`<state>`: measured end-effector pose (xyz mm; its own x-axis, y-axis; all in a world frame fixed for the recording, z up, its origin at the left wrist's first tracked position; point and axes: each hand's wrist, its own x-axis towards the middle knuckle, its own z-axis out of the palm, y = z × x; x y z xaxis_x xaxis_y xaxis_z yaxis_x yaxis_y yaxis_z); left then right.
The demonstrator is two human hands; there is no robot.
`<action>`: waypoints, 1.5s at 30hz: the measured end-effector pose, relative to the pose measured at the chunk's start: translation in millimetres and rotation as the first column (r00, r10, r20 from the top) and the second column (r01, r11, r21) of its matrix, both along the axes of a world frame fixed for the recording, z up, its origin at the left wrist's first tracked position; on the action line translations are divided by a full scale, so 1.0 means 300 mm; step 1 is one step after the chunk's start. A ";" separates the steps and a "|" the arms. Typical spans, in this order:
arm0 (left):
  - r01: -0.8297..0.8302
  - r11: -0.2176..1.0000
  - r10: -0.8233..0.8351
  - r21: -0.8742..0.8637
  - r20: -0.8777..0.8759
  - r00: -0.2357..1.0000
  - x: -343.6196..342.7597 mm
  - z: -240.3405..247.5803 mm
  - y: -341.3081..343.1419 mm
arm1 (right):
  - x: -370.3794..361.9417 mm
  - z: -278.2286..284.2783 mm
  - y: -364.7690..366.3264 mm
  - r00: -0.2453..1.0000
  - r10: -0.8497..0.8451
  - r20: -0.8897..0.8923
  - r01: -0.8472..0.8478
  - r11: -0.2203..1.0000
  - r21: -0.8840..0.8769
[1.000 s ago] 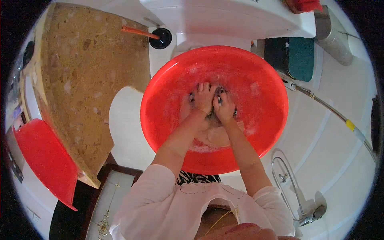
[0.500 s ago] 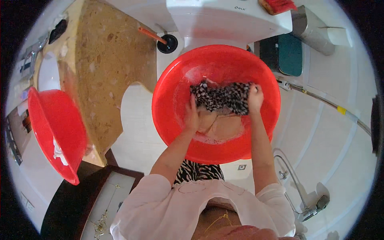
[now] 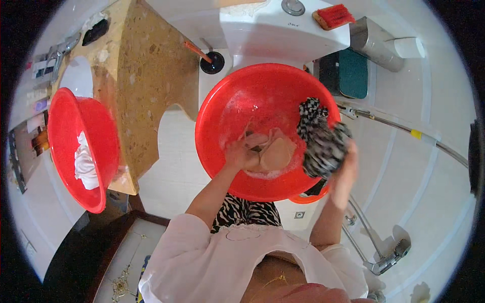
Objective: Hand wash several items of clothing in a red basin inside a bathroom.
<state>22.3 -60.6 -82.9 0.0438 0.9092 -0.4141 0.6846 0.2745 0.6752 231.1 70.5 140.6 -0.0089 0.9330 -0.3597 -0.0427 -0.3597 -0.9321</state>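
Note:
A big red basin [image 3: 237, 91] with soapy water sits in front of me. My right hand [image 3: 344, 169] grips a wet black-and-white patterned garment [image 3: 321, 139] and holds it bunched up over the basin's right rim. My left hand [image 3: 241, 154] is down in the suds, holding a beige cloth [image 3: 277, 153] near the basin's bottom.
A second red basin [image 3: 68, 126] with white cloth [image 3: 85, 161] rests on the speckled stone counter [image 3: 151, 70] at the left. A white toilet tank [image 3: 283, 30] stands behind, a plunger [image 3: 211, 61] beside it. A shower head [image 3: 389, 255] and hose lie on the tiled floor at the right.
My right hand has lifted the patterned garment out of the water and swung it to the right rim. My left hand has stayed low in the suds with the beige cloth.

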 end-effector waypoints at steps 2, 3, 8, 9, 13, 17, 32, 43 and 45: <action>-0.238 0.965 0.248 -0.109 0.083 0.965 -0.007 -0.103 -0.016 | -0.072 -0.169 0.031 0.962 0.218 0.167 -0.203 0.974 -0.102; -0.403 0.901 0.431 -0.161 0.227 0.873 0.000 -0.156 -0.007 | -0.093 -0.306 0.032 0.960 0.241 0.142 -0.222 0.965 -0.142; -0.478 0.824 0.526 -0.305 0.723 0.448 0.105 0.010 0.241 | -0.129 -0.539 -0.013 0.981 0.188 0.034 -0.174 0.951 -0.255; -0.478 0.849 0.473 -0.224 0.725 0.501 0.108 -0.011 0.243 | -0.132 -0.570 -0.020 0.981 0.190 0.030 -0.180 0.962 -0.205; -0.606 0.700 0.666 -0.378 0.653 0.361 0.077 0.007 0.238 | -0.077 -0.560 -0.003 0.951 0.268 0.152 -0.215 0.931 -0.296; -0.786 0.560 0.670 -0.262 0.702 0.243 0.043 0.017 0.196 | 0.029 -0.614 0.025 0.866 0.379 0.326 -0.333 0.924 -0.190; -0.390 0.833 0.312 0.392 0.250 0.917 -0.182 0.763 0.147 | 0.350 0.053 -0.027 0.761 -0.277 0.587 -0.227 0.734 0.640; -0.177 0.980 0.200 0.095 -0.373 0.906 0.019 0.017 0.382 | -0.005 -0.797 0.080 0.405 0.245 0.881 -0.649 0.756 0.088; -0.104 0.965 0.201 0.241 -0.422 0.884 0.059 -0.180 0.379 | -0.107 -0.910 0.090 0.249 0.228 0.941 -0.757 0.652 0.043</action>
<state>40.1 53.2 -136.7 -0.2444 0.9562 -0.1611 0.8844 0.2879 0.3673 199.1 97.6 -132.4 -0.4912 0.8665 -0.0891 0.8247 0.4296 -0.3678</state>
